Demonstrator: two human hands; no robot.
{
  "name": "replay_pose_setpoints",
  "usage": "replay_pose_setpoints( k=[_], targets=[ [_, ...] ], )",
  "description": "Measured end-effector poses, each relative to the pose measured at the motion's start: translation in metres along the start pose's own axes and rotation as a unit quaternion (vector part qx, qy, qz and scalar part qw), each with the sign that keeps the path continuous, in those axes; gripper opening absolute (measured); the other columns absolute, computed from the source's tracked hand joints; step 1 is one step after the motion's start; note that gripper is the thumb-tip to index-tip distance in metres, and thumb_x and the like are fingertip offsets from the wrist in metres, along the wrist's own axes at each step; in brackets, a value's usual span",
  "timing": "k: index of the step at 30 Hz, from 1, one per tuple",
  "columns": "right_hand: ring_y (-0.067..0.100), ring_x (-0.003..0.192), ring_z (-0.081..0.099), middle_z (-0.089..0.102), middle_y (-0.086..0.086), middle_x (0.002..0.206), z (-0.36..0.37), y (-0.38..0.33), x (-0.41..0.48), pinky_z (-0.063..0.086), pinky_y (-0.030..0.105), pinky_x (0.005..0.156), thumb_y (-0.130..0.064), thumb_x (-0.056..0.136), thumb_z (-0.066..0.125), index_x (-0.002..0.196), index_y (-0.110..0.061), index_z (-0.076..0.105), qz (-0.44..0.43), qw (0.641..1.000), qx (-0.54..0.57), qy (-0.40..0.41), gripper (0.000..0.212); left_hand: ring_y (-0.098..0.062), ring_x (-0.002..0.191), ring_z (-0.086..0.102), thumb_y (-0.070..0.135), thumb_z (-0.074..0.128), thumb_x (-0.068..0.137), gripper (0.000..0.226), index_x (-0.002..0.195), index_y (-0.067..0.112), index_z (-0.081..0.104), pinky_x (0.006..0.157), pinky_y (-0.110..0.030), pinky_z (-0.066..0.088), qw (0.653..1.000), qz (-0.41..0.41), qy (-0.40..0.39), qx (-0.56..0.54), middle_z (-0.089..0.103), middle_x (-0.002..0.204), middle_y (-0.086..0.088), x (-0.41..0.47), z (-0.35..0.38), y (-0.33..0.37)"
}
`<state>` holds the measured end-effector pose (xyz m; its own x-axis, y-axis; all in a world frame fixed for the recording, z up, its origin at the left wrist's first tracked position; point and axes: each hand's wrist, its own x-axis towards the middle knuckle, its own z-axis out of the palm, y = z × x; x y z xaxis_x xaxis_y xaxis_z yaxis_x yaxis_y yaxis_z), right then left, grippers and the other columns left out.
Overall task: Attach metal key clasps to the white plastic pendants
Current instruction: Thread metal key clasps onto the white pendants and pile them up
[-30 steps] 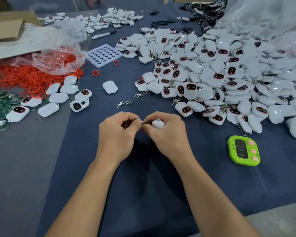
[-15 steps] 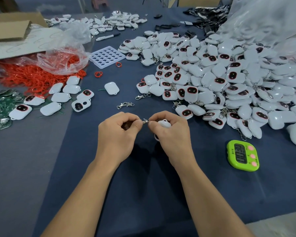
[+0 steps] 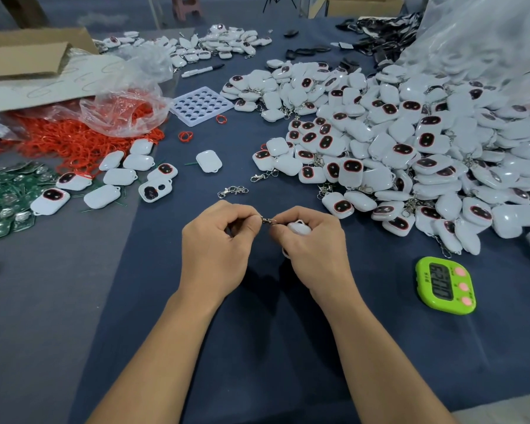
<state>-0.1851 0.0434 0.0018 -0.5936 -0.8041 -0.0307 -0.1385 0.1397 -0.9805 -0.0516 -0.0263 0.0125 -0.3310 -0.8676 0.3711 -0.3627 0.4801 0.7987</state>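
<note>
Item in work: one metal clasp (image 3: 268, 220), long axis lying left-to-right, pinched by the left hand (image 3: 218, 249) at its left end, its right end meeting the white pendant (image 3: 299, 228) gripped in the right hand (image 3: 314, 244), both above the blue cloth (image 3: 257, 347).

A small assembly workshop: a table under a blue cloth (image 3: 257, 347) is heaped with hundreds of identical white pendants (image 3: 410, 142) — beside them lie green circuit boards (image 3: 3, 194), a spill of red bands (image 3: 68, 139), loose clasps (image 3: 232, 191), a cardboard box (image 3: 28, 50) and a timer (image 3: 444, 284).
</note>
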Motion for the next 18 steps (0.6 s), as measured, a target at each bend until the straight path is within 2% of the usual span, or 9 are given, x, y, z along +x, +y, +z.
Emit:
replay_pose_setpoints(
  k=[3, 6, 10, 11, 14, 18],
  targets=[
    [0.004, 0.057, 0.058, 0.071, -0.006, 0.068, -0.001, -0.001, 0.003, 0.051, 0.020, 0.053, -0.019, 0.084, 0.078, 0.076, -0.031, 0.077, 0.011, 0.999, 0.030, 0.029, 0.014, -0.004, 0.075, 0.059, 0.013, 0.076, 0.088, 0.017, 0.084, 0.029, 0.076, 0.068, -0.006, 0.040, 0.999, 0.024, 0.022, 0.009, 0.067, 0.084, 0.017, -0.001, 0.000, 0.001],
    [0.004, 0.056, 0.059, 0.070, -0.004, 0.067, -0.001, -0.002, 0.005, 0.049, 0.016, 0.053, -0.013, 0.084, 0.077, 0.075, -0.027, 0.077, 0.021, 0.995, 0.082, 0.043, 0.017, -0.008, 0.080, 0.062, 0.015, 0.076, 0.089, 0.017, 0.085, 0.031, 0.076, 0.070, -0.010, 0.043, 0.999, 0.039, 0.017, 0.027, 0.069, 0.084, 0.018, 0.000, 0.000, 0.000],
    [0.004, 0.060, 0.062, 0.073, -0.003, 0.070, 0.002, -0.003, 0.009, 0.051, 0.015, 0.056, -0.011, 0.084, 0.077, 0.076, -0.027, 0.078, 0.019, 0.994, 0.096, 0.049, 0.018, -0.012, 0.079, 0.061, 0.025, 0.071, 0.090, 0.013, 0.088, 0.037, 0.076, 0.078, -0.036, 0.052, 0.991, -0.014, -0.049, 0.124, 0.067, 0.082, 0.016, 0.000, 0.004, -0.006],
    [0.005, 0.061, 0.063, 0.074, -0.002, 0.072, 0.002, -0.003, 0.010, 0.052, 0.016, 0.057, -0.010, 0.084, 0.077, 0.076, -0.027, 0.078, 0.013, 0.995, 0.090, 0.041, 0.019, -0.009, 0.081, 0.061, 0.026, 0.072, 0.089, 0.013, 0.093, 0.038, 0.076, 0.081, -0.034, 0.053, 0.990, -0.026, -0.057, 0.123, 0.067, 0.083, 0.017, 0.001, 0.005, -0.006],
    [0.006, 0.062, 0.063, 0.074, -0.002, 0.072, 0.006, -0.003, 0.013, 0.053, 0.022, 0.058, -0.012, 0.087, 0.075, 0.076, -0.028, 0.079, -0.013, 0.999, 0.046, -0.004, 0.020, 0.000, 0.086, 0.063, 0.021, 0.077, 0.085, 0.025, 0.103, 0.038, 0.076, 0.077, -0.010, 0.047, 0.998, -0.009, -0.028, 0.057, 0.069, 0.087, 0.023, 0.001, 0.004, -0.006],
    [0.009, 0.061, 0.059, 0.072, 0.001, 0.068, 0.014, -0.006, 0.025, 0.050, 0.027, 0.058, -0.014, 0.087, 0.074, 0.076, -0.025, 0.079, -0.030, 0.999, 0.016, -0.038, 0.016, 0.003, 0.083, 0.066, 0.012, 0.077, 0.085, 0.027, 0.098, 0.036, 0.079, 0.074, -0.005, 0.045, 1.000, -0.011, 0.006, 0.010, 0.071, 0.091, 0.029, 0.005, 0.004, -0.008]
  ],
)
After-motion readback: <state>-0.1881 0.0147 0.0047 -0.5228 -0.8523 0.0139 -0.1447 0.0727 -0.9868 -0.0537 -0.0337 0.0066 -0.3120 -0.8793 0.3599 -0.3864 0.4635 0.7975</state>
